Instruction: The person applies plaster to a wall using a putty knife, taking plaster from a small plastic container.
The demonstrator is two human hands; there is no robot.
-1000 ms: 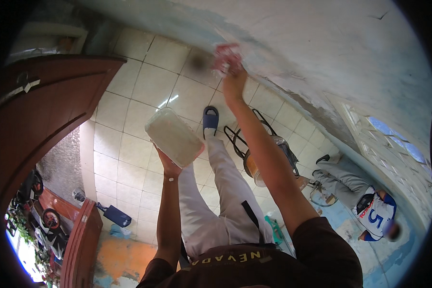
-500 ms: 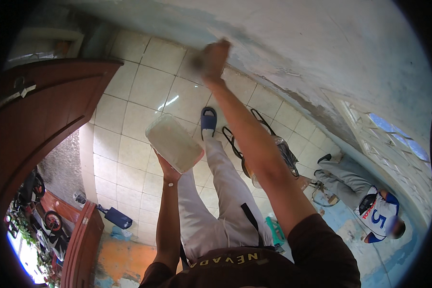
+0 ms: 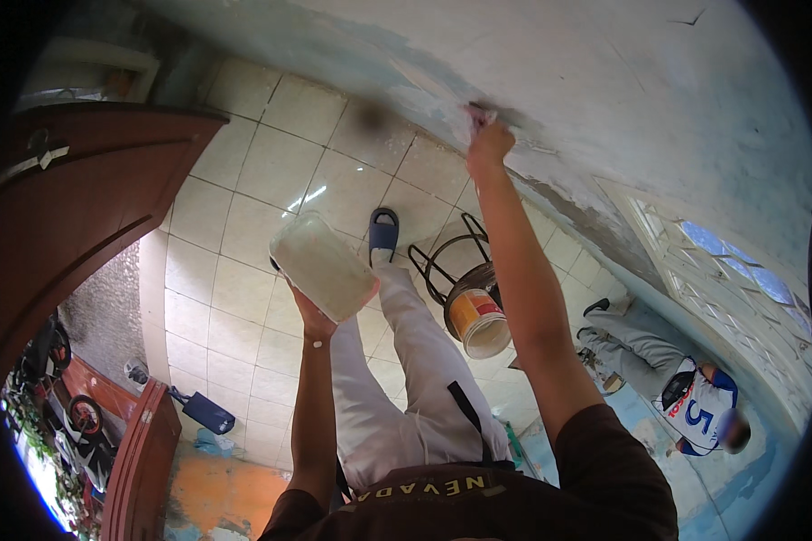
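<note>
My left hand (image 3: pixel 310 311) grips a pale rectangular plastic tub (image 3: pixel 320 261) from below at its near end. The tub is held out in front of my legs, above the floor. My right arm reaches far forward to the wall (image 3: pixel 586 99), and my right hand (image 3: pixel 490 146) is closed against its patchy, peeling lower part. A small pinkish or dark item shows just beyond the fingers; its kind is too small to make out.
A stool with dark curved bars (image 3: pixel 429 279) and an orange-and-white bucket (image 3: pixel 480 323) stand right of my legs. A brown door (image 3: pixel 99 216) stands at the left. Another person (image 3: pixel 686 388) is by the grille (image 3: pixel 722 270) at the right. A blue dustpan-like object (image 3: pixel 209 413) lies lower left.
My right hand has moved right from above the floor by the wall onto the wall surface. The bucket has come into clearer view. The tub stays almost where it was.
</note>
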